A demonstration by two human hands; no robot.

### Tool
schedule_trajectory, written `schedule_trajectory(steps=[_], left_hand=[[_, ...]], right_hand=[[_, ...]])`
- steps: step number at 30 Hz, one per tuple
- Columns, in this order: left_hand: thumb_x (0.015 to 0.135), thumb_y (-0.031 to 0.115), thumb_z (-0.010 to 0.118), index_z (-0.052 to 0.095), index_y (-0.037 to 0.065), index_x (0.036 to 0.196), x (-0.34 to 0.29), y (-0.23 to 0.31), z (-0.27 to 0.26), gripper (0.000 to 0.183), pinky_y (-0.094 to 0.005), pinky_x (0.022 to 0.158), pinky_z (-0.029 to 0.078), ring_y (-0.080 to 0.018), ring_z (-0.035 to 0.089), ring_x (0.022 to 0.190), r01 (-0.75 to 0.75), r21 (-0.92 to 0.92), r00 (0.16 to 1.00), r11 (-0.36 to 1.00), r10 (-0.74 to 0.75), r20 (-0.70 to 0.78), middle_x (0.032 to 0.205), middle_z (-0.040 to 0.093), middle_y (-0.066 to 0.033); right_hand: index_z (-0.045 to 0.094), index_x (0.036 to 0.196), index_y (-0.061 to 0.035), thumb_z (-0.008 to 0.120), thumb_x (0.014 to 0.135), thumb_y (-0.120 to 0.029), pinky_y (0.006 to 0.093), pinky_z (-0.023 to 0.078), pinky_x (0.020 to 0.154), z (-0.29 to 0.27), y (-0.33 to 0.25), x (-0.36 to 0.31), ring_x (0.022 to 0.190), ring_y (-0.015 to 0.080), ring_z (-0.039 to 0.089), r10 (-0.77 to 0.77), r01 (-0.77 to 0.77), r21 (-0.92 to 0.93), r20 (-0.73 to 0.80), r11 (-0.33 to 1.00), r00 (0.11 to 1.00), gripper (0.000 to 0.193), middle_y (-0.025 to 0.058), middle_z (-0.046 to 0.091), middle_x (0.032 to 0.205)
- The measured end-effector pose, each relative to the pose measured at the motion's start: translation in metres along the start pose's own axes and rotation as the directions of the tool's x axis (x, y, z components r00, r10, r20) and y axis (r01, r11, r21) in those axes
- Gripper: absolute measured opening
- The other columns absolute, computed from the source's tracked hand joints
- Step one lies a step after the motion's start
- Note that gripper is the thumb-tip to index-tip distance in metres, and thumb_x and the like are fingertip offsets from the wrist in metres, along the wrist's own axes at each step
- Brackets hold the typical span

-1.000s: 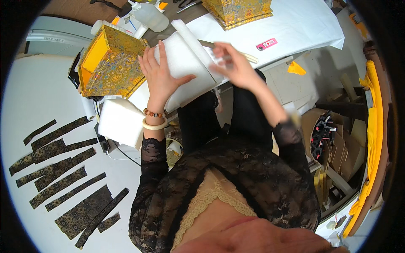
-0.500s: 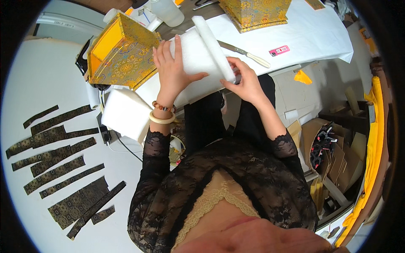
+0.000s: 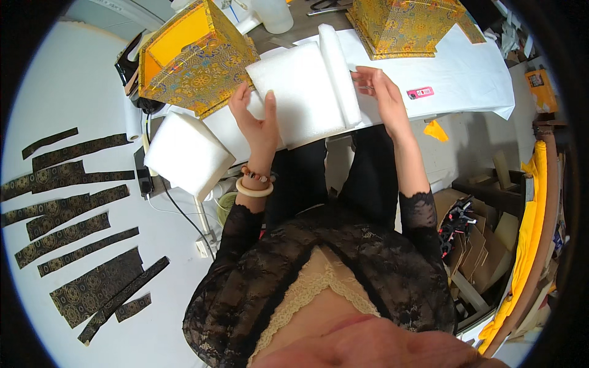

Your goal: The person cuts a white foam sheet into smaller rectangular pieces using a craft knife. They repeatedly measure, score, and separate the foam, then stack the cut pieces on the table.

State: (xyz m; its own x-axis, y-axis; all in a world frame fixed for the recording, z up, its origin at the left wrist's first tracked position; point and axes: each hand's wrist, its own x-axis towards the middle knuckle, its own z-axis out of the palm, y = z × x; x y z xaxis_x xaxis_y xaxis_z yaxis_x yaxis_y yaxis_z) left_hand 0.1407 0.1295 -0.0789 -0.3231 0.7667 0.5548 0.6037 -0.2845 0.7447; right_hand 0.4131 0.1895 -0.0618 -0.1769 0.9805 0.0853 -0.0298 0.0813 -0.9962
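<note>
A white foam block (image 3: 297, 92) lies on the white-covered table before me. Along its right side runs a narrow foam strip (image 3: 339, 76). My left hand (image 3: 256, 119) is at the block's left edge, thumb and fingers apart; whether it touches the foam is unclear. Just right of the strip, my right hand (image 3: 385, 98) has its fingers loosely bent and spread, and I see nothing in it.
Gold brocade boxes (image 3: 196, 70) (image 3: 405, 27) stand at the back left and back right. A pink-labelled small item (image 3: 420, 92) lies on the right. Another foam block (image 3: 187, 153) is at left, near dark patterned strips (image 3: 80, 190). A bin of clips (image 3: 457, 227) stands lower right.
The foam block and strip have turned more upright in view. My right hand has let go of the strip and moved right; my left hand has lowered. The knife is out of sight.
</note>
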Motion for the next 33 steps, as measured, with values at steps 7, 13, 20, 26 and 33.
schedule_trajectory(steps=[7, 13, 20, 26, 33], left_hand=[[0.095, 0.02, 0.074, 0.041, -0.005, 0.142, 0.001, 0.013, -0.002, 0.063, -0.0309, 0.092, 0.051, -0.0185, 0.062, 0.109, 0.588, -0.322, 0.807, 0.742, -0.516, 0.287, 0.127, 0.061, -0.0144], [0.095, 0.017, 0.072, 0.038, -0.001, 0.144, 0.02, 0.026, -0.006, 0.062, -0.0328, 0.087, 0.055, -0.0192, 0.064, 0.106, 0.739, -0.404, 0.673, 0.538, -0.579, 0.46, 0.124, 0.063, -0.0153], [0.104, 0.032, 0.057, 0.042, 0.002, 0.146, 0.014, 0.043, -0.003, 0.054, -0.0441, 0.105, 0.049, -0.0269, 0.058, 0.124, 0.697, -0.586, 0.712, 0.413, -0.493, 0.499, 0.139, 0.056, -0.0147], [0.105, 0.04, 0.052, 0.04, -0.001, 0.148, 0.017, 0.016, -0.015, 0.06, -0.0501, 0.107, 0.049, -0.0342, 0.054, 0.129, 0.723, -0.595, 0.559, -0.351, -0.209, 0.802, 0.145, 0.052, -0.019], [0.102, 0.041, 0.056, 0.017, -0.009, 0.153, -0.003, 0.016, -0.012, 0.082, -0.047, 0.104, 0.054, -0.0407, 0.048, 0.122, 0.622, -0.192, 0.428, -0.759, 0.124, 0.895, 0.137, 0.034, -0.0281]], right_hand=[[0.058, 0.14, -0.0041, 0.043, 0.108, -0.046, 0.0344, 0.047, 0.103, 0.02, -0.005, 0.006, 0.115, 0.0177, 0.06, 0.275, -0.273, -0.034, 0.087, 0.961, 0.957, 0.054, 0.0087, 0.066, 0.126], [0.06, 0.137, -0.0046, 0.051, 0.108, -0.03, 0.0268, 0.049, 0.094, 0.015, -0.006, -0.006, 0.106, 0.0117, 0.062, 0.234, -0.235, 0.024, 0.032, 0.972, 0.972, 0.04, 0.0045, 0.07, 0.116], [0.064, 0.133, -0.0059, 0.05, 0.108, -0.028, 0.0285, 0.049, 0.096, 0.009, -0.031, -0.027, 0.109, 0.0119, 0.06, -0.022, 0.016, 0.075, 0.073, 0.997, 0.997, 0.036, 0.003, 0.069, 0.119], [0.067, 0.125, -0.005, 0.054, 0.105, -0.019, 0.0276, 0.047, 0.093, 0.016, -0.075, -0.045, 0.105, 0.0129, 0.059, -0.326, 0.318, 0.116, 0.05, 0.941, 0.944, 0.028, 0.0044, 0.064, 0.121], [0.064, 0.124, -0.0061, 0.061, 0.096, -0.006, 0.0286, 0.047, 0.094, 0.024, -0.086, -0.046, 0.111, 0.0147, 0.058, -0.457, 0.469, 0.026, -0.181, 0.883, 0.871, 0.027, 0.0056, 0.059, 0.125]])
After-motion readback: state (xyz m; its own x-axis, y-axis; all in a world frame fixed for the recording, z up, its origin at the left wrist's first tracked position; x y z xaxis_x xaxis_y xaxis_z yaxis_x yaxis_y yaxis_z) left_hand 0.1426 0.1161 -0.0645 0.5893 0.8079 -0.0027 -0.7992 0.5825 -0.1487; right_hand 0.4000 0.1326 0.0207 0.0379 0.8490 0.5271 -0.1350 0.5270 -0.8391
